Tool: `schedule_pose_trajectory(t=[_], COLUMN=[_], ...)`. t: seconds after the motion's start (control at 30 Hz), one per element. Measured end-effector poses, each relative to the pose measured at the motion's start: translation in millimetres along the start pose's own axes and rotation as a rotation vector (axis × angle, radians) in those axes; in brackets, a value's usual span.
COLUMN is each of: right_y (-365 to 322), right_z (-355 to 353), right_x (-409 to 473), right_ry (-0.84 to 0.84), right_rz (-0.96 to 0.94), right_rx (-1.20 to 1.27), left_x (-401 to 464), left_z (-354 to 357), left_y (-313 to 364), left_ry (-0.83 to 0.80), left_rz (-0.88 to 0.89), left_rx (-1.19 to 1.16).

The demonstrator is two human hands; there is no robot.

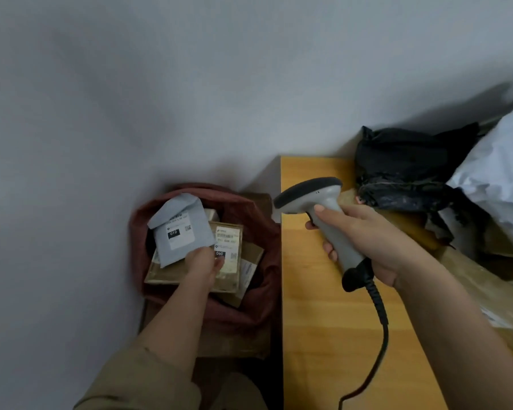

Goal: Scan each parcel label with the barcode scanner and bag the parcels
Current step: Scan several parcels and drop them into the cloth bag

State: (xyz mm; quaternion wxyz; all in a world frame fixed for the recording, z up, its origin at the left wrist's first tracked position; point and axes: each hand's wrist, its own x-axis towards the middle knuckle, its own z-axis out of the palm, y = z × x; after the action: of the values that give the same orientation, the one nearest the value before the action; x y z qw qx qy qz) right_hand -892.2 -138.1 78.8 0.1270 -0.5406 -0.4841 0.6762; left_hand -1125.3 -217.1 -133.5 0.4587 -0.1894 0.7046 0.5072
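While the scan is made:
Right hand: fingers wrapped round the barcode scanner, above the wooden table.
Left hand: pinches grey parcel over the red bag, which holds brown parcels.

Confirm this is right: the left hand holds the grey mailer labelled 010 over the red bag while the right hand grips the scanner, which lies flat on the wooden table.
Not quite. The head view shows the scanner held up above the wooden table, not lying flat. The rest holds: left hand, grey mailer, red bag, right hand.

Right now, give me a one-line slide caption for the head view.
Left hand lowers a grey parcel into the red bag while the right hand grips the barcode scanner.
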Motion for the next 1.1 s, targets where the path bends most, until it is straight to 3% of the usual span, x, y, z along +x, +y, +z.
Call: schedule_pose_trajectory(t=[0.37, 0.6, 0.77, 0.97, 1.1], right_y=[34, 79, 91, 85, 85], right_z=[-124, -211, -247, -243, -236], right_x=[-61, -90, -97, -94, -93], right_ry=[0.105, 0.102, 0.091, 0.035, 0.019], right_rz=[-0.091, -0.071, -0.066, -0.084, -0.088], right_rx=[0.033, -0.023, -0.030, -0.006, 0.016], left_x=[-110, -142, -158, -181, -194], left_z=[124, 173, 170, 150, 147], left_y=[-73, -155, -179, -184, -190], left_ry=[-0.338, -0.376, -0.200, -0.163, -0.293], left_rz=[0.409, 0.819, 0.971, 1.012, 0.920], left_rx=[0.766, 1.189, 1.487, 1.823, 2.030])
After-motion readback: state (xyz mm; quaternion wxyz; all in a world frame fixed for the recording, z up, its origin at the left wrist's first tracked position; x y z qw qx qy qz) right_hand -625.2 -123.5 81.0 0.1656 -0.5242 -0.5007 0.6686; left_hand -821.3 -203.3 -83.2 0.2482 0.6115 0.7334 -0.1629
